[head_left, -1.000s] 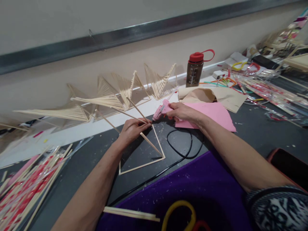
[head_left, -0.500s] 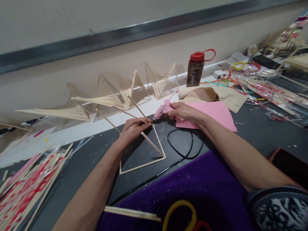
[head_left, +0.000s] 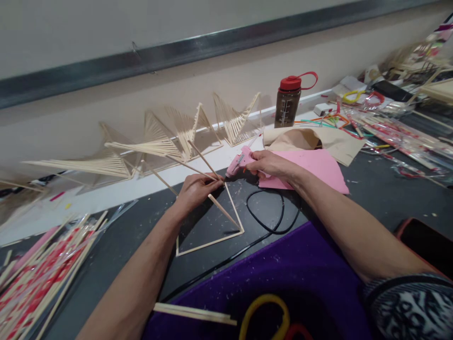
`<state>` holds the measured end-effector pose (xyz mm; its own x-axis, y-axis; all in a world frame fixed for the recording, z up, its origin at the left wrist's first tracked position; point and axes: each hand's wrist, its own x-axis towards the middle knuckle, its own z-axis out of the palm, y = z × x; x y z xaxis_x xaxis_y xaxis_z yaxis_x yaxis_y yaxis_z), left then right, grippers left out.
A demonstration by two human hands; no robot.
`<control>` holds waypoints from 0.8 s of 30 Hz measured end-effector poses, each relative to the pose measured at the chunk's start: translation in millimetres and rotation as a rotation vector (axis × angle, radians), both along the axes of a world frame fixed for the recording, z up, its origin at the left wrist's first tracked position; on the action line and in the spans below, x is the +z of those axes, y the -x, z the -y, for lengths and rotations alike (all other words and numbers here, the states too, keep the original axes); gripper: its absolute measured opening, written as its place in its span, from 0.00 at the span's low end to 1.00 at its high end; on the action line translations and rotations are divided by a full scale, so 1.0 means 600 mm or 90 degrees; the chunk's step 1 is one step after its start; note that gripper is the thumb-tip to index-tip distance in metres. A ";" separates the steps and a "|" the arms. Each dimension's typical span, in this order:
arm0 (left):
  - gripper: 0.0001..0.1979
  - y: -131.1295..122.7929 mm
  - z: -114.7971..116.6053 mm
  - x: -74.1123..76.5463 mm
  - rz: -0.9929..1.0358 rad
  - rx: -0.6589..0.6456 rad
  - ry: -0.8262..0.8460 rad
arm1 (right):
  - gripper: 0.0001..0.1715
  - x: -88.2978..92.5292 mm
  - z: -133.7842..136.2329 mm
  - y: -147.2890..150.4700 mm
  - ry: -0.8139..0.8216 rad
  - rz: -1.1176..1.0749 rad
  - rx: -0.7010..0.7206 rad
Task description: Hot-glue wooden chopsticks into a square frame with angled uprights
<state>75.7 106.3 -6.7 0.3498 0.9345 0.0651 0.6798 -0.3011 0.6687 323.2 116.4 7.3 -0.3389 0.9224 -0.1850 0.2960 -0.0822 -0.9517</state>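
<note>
My left hand pinches thin wooden sticks at the far right corner of a square stick frame lying on the dark table. Sticks slant up from the frame's corners, one of them from the near right corner. Around the handle of a pink glue gun my right hand is closed. The gun's nozzle points down and left, right beside my left fingertips. Whether it touches the joint I cannot tell. A pink sheet lies under and behind my right hand.
Fan-shaped stick models stand along the wall. A red-capped bottle is behind brown paper. A black cord loops on the table. Yellow-handled scissors and loose sticks lie near me; bagged sticks at left.
</note>
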 end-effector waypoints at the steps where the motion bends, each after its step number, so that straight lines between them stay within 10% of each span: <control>1: 0.18 0.000 0.000 0.000 -0.005 -0.001 -0.001 | 0.04 0.000 0.000 0.000 0.001 -0.002 0.001; 24: 0.17 -0.001 -0.001 0.002 -0.032 -0.009 -0.019 | 0.07 0.004 0.003 0.000 -0.023 0.014 -0.007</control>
